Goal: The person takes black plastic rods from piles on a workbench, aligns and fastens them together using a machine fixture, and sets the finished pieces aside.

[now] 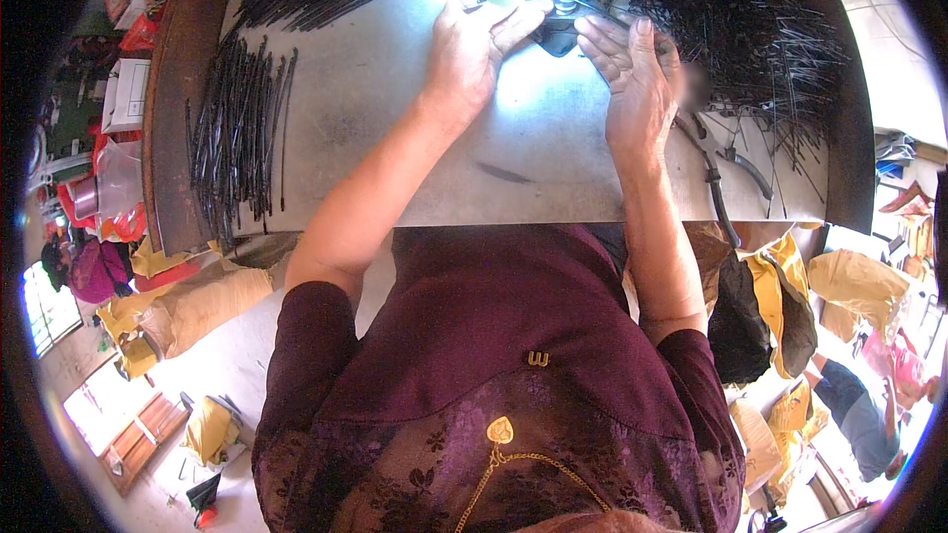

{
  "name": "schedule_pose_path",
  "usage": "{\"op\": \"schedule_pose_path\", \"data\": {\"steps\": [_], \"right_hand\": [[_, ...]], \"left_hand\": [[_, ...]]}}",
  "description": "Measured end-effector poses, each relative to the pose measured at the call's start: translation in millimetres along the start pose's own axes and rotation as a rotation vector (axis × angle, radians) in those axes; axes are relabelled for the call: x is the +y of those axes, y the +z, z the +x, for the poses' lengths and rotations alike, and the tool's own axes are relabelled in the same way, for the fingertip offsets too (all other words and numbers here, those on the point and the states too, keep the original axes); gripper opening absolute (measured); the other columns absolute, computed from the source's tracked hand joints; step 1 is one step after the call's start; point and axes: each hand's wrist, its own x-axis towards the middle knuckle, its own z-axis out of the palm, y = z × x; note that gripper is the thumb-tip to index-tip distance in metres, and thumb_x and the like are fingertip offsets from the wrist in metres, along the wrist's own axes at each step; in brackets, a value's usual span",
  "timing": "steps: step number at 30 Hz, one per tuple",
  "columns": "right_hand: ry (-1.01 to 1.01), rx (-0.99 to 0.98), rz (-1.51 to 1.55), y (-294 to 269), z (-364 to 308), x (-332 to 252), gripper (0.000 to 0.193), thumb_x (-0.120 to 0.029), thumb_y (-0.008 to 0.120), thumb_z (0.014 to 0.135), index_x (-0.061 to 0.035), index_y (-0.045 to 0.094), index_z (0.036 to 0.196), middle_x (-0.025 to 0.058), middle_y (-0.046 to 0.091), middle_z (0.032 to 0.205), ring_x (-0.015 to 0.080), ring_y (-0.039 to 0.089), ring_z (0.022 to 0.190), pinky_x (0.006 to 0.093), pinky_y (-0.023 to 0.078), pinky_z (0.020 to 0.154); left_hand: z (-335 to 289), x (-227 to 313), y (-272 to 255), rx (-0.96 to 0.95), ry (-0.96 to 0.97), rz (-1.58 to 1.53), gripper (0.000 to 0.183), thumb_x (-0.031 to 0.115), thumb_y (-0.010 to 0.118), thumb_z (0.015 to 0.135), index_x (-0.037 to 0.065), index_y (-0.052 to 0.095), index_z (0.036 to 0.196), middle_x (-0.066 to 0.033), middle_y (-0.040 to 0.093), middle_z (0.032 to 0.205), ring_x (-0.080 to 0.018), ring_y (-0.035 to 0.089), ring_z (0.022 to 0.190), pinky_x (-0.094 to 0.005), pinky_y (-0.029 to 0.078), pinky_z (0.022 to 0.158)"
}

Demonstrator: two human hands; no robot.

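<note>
On the bench, a rod bundle lies left of the left hand, pliers and a rod heap right of the right hand.

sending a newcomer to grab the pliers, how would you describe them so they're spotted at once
On the grey-topped worktable, find the person's right hand and look just right of its wrist. There lie the pliers, one dark handle poking past the table's near edge. Their two thick, spread handles set them apart from the thin black rods nearby.
</note>
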Motion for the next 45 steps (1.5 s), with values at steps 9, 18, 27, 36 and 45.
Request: {"op": "schedule_pose_path", "data": {"steps": [9, 18, 27, 36, 45], "right_hand": [[0.074, 0.042, 0.06, -6, 11, -1, 0.031, -0.022, 0.046, 0.099, 0.0087, 0.045, 0.106, 0.0296, 0.062, 0.098, 0.0339, 0.067, 0.09, 0.0388, 0.058, 0.078], [0.103, -0.052, -0.001, -5, 12, -9, 0.032, -0.021, 0.048, 0.098, 0.0096, 0.044, 0.106, 0.0289, 0.062, 0.099, 0.0338, 0.067, 0.091, 0.0389, 0.058, 0.079], [0.108, -0.017, 0.09, -10, 19, -5, 0.036, -0.022, 0.047, 0.099, 0.0123, 0.044, 0.109, 0.0308, 0.06, 0.101, 0.0349, 0.066, 0.094, 0.0399, 0.057, 0.082], [0.093, 0.034, 0.101, -3, 11, -2, 0.035, -0.022, 0.047, 0.099, 0.012, 0.044, 0.108, 0.0315, 0.061, 0.099, 0.0358, 0.066, 0.091, 0.0404, 0.058, 0.081], [0.105, 0.003, 0.174, -7, 15, 4, 0.034, -0.021, 0.048, 0.098, 0.0114, 0.044, 0.109, 0.0313, 0.06, 0.101, 0.0364, 0.066, 0.093, 0.0405, 0.057, 0.081]], "left_hand": [[3, 8, 3, -0.133, 0.073, 0.035, 0.022, -0.001, 0.055, 0.089, -0.016, 0.054, 0.104, -0.0229, 0.06, 0.105, -0.0293, 0.065, 0.096, -0.0314, 0.057, 0.086], [10, 18, -7, -0.184, 0.136, 0.16, 0.027, -0.002, 0.056, 0.088, -0.016, 0.05, 0.11, -0.0224, 0.061, 0.105, -0.031, 0.066, 0.094, -0.0323, 0.059, 0.082], [9, 22, 6, -0.014, -0.164, -0.431, 0.022, -0.003, 0.056, 0.087, -0.013, 0.053, 0.107, -0.0222, 0.061, 0.103, -0.0308, 0.067, 0.09, -0.0319, 0.06, 0.081], [2, 14, 5, -0.023, -0.058, -0.097, 0.018, -0.002, 0.057, 0.086, -0.012, 0.058, 0.102, -0.0191, 0.065, 0.103, -0.0206, 0.066, 0.09, -0.0257, 0.056, 0.08], [5, 25, 6, -0.047, -0.088, -0.069, 0.022, -0.003, 0.057, 0.087, -0.013, 0.053, 0.106, -0.0219, 0.061, 0.103, -0.0302, 0.066, 0.093, -0.0302, 0.06, 0.079]]}}
